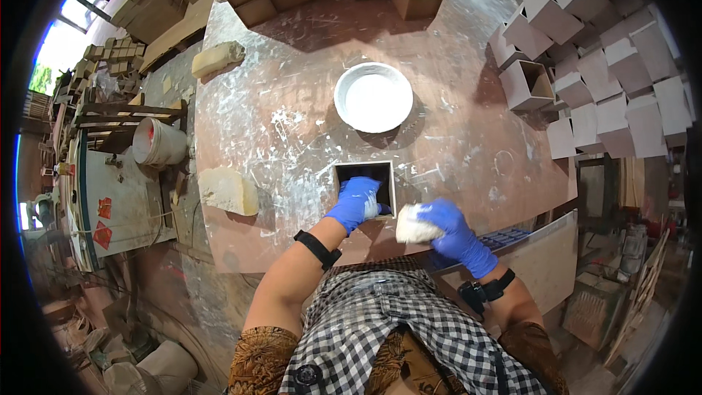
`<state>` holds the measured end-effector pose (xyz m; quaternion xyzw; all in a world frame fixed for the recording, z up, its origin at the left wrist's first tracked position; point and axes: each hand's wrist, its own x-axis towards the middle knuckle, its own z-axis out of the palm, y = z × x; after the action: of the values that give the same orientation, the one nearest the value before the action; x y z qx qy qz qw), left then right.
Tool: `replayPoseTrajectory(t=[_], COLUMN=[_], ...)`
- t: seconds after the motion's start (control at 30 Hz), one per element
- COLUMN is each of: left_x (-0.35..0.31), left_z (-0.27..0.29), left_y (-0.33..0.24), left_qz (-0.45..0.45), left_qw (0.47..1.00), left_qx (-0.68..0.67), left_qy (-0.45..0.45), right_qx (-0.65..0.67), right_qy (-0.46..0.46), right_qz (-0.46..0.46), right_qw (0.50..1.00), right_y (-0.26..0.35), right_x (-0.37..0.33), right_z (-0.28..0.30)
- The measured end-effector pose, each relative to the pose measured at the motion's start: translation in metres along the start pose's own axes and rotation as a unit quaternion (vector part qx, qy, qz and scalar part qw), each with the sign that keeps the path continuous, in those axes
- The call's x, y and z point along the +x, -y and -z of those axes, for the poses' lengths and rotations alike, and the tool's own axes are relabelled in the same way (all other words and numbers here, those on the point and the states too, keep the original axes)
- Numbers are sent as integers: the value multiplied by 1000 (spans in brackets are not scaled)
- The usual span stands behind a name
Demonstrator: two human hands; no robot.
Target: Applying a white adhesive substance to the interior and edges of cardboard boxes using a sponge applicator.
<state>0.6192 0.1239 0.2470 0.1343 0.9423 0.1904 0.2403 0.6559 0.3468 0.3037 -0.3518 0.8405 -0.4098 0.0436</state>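
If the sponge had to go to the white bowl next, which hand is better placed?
Probably the right hand: it holds the sponge outside the box, while the left hand is partly inside it.

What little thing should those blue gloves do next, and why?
Perhaps bring the pale block to the open box: the right grip holds the block close beside it, while the left grip reaches inside the box.
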Motion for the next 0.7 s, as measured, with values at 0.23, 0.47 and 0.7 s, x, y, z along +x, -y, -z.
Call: replayPoseTrajectory(t=[0.23, 0.47, 0.7], left_x=[1, 11, 22], left_z=[12, -29, -55], left_y=[22, 49, 68], left_qz=[26, -153, -202], left_qw=[986, 951, 968], left_qx=[-165, -234, -101], left_qy=[17, -136, -108], right_qx=[-11, 7, -218], right_qy=[-137, -117, -39], right_qz=[-54, -56, 28], right_qw=[989, 991, 975], right_y=[-13, -15, 8], right_x=[32, 70, 97], right_z=[25, 3, -31])
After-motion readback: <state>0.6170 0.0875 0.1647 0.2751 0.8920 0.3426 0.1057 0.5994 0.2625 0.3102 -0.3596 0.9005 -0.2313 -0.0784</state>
